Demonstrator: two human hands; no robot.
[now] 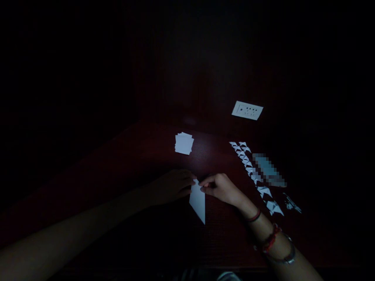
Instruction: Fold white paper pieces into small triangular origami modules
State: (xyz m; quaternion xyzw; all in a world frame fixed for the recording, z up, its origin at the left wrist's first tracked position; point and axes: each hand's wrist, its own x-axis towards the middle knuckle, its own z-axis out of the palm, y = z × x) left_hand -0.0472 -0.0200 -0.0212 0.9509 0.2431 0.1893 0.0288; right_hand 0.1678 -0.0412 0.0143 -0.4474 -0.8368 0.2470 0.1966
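The scene is very dark. A white sheet of paper (198, 202) folded to a pointed shape lies on the dark wooden table (140, 156). My left hand (172, 185) rests at the paper's upper left edge, fingers curled and pressing on it. At the upper right corner my right hand (219, 187) pinches the same paper with its fingertips. Red bands and a metal bracelet circle my right wrist (272, 242).
A small stack of white paper squares (184, 143) lies beyond my hands. A row of several folded white paper pieces (254, 175) runs diagonally at the right, beside a blurred flat object (268, 169). A white socket plate (247, 110) sits on the wall behind.
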